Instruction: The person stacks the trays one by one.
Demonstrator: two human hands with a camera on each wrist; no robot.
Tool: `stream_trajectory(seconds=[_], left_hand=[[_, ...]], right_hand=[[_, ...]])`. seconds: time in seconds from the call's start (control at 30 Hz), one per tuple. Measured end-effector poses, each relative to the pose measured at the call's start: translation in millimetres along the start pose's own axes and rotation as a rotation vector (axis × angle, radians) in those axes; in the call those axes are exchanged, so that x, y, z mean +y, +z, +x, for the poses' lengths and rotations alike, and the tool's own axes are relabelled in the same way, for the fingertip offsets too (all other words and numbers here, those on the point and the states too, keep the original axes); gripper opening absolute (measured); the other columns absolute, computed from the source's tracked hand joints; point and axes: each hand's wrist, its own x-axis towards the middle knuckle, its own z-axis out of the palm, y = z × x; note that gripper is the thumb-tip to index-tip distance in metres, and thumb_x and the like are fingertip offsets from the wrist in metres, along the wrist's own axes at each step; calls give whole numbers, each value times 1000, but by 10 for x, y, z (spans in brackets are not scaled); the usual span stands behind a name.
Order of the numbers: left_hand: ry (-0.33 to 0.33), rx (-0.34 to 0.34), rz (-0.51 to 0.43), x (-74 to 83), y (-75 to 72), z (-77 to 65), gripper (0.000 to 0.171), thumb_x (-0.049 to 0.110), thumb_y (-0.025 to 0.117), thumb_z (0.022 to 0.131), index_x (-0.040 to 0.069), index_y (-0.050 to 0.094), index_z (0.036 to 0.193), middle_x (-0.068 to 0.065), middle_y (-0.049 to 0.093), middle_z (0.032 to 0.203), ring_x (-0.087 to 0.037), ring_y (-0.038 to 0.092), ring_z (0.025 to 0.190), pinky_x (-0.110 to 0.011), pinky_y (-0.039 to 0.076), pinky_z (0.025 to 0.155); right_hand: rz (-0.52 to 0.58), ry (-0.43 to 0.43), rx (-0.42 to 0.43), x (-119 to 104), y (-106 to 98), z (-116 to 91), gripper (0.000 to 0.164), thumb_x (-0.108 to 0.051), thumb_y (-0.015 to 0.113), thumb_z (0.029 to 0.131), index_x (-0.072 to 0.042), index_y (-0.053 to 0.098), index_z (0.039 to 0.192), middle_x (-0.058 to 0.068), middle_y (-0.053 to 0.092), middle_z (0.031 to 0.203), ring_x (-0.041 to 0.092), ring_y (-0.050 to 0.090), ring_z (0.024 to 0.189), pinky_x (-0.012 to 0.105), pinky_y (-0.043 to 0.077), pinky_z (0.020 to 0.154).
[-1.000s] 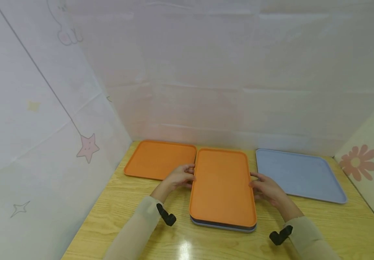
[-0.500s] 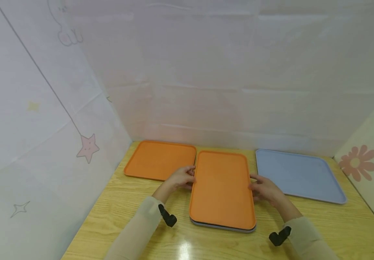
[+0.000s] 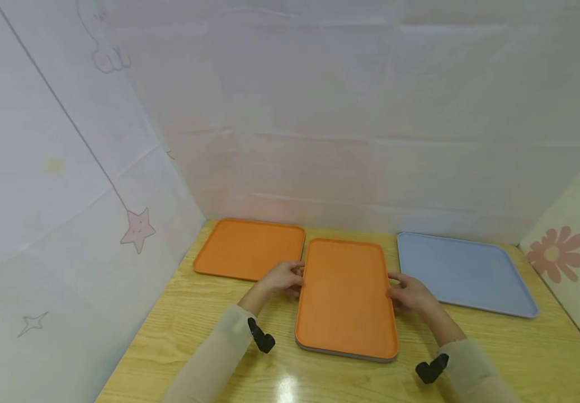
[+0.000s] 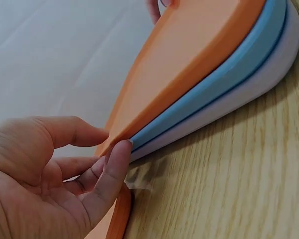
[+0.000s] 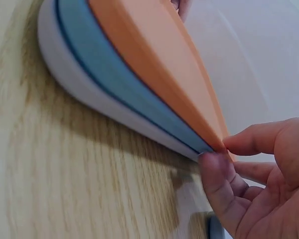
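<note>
In the middle of the table lies a stack of trays: an orange tray [image 3: 347, 299] on top, a blue tray [image 4: 249, 57] beneath it and a pale lavender tray [image 4: 229, 102] at the bottom. At its left long edge my left hand [image 3: 283, 277] pinches the orange tray's rim, thumb at the rim and fingers at the side. My right hand [image 3: 413, 294] grips the opposite edge in the same way. The fingertips [image 5: 214, 162] also sit beside the blue tray's edge. The three rims lie close together, roughly aligned.
A second orange tray [image 3: 249, 249] lies flat at the back left, close to the stack. At the back right lies a light blue tray [image 3: 466, 274]. Pale cloth walls [image 3: 300, 123] stand behind and on both sides of the wooden table [image 3: 179, 324].
The orange top tray has come down and slightly towards me, and the gap at the stack's front edge has narrowed. Both hands have moved slightly with it, keeping their hold on its sides.
</note>
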Motion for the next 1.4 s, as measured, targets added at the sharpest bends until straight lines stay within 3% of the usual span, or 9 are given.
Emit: stream_trajectory(seconds=[0.1, 0.27, 0.47, 0.67, 1.13, 1.27, 1.4], left_hand=[[-1, -1, -4, 22, 10, -16, 66, -3, 62, 92, -4, 38, 153, -12, 55, 104, -19, 65, 81, -41, 62, 73], [0, -18, -3, 26, -12, -51, 58, 0, 59, 96, -8, 40, 150, -20, 57, 119, -24, 67, 92, -47, 60, 82], [1, 8, 4, 7, -142, -108, 55, 4, 55, 96, -8, 41, 148, -24, 55, 123, -23, 59, 84, -51, 58, 86], [-9, 69, 85, 14, -380, -213, 51, 11, 55, 101, -6, 43, 148, -21, 55, 126, -34, 63, 104, -51, 57, 88], [26, 347, 322, -101, -1151, -348, 45, 18, 62, 100, -3, 53, 139, -24, 56, 131, -41, 61, 110, -50, 56, 88], [5, 368, 336, -110, -1320, -365, 48, 20, 62, 99, -4, 52, 140, -25, 55, 133, -42, 59, 114, -52, 54, 93], [-5, 390, 419, -119, -1438, -379, 50, 24, 59, 100, -3, 50, 142, -27, 51, 139, -44, 54, 123, -55, 49, 99]], right_hand=[[-40, -8, -1, 4, 0, -9, 67, -7, 62, 95, 9, 32, 152, 20, 66, 106, 21, 69, 77, 39, 60, 71], [1, 4, -14, 40, 18, -6, 70, -6, 62, 95, 6, 28, 155, 25, 64, 116, 24, 70, 83, 44, 61, 74], [49, 24, -17, 120, 35, 24, 74, -10, 63, 96, 0, 24, 158, 24, 62, 121, 22, 68, 85, 43, 61, 71], [75, 23, -33, 160, 34, 26, 78, -11, 65, 95, -1, 21, 159, 22, 60, 122, 21, 66, 88, 42, 60, 72], [123, 15, -51, 206, 15, 63, 81, -10, 68, 92, -3, 22, 158, 22, 59, 121, 23, 65, 91, 43, 61, 73], [133, 30, -49, 224, 14, 74, 81, -10, 68, 92, -5, 23, 159, 24, 58, 126, 23, 66, 92, 42, 61, 73], [143, 31, -55, 206, 22, 56, 80, -9, 67, 93, -5, 22, 159, 27, 56, 128, 25, 68, 90, 43, 61, 72]])
